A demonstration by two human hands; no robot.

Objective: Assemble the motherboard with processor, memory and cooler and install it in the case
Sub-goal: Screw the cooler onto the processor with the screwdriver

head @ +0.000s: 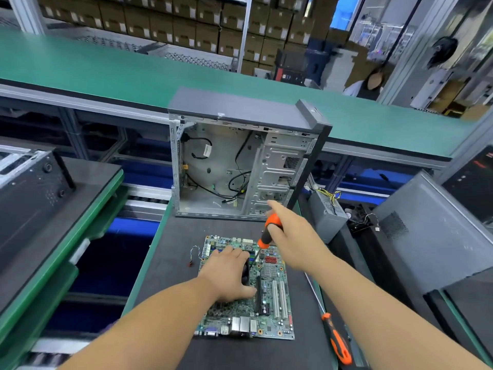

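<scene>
Fastening the cooler (pixel 246 271) down looks like the step in hand: motherboard (pixel 266 289) lies flat on the dark mat (pixel 176 263), just in front of the open case (pixel 240 166), which stands upright with loose cables inside and no board in it yet. Left hand (pixel 226 273) lies over the cooler, fingers spread and pressing down, thumb out toward the memory slot side; cooler mostly hidden under the palm, only a black edge shows. Right hand (pixel 290 241) is wrapped round the orange-and-black screwdriver (pixel 268 232), fingers curled tight on the handle, shaft angled down to the board right next to the left fingertips; tip too small to see whether it sits in a screw. To do this well, probably: keep left hand pressure even so the cooler sits flat on the processor, stand the driver closer to vertical before turning, do screws in diagonal order, snug not hard, and keep the tip from slipping onto the board. Fan lead (pixel 196 253) trails off the board's left edge, apparently unplugged. Second screwdriver (pixel 337 340) lies on the mat at right. Power supply (pixel 326 217) sits right of the case.
</scene>
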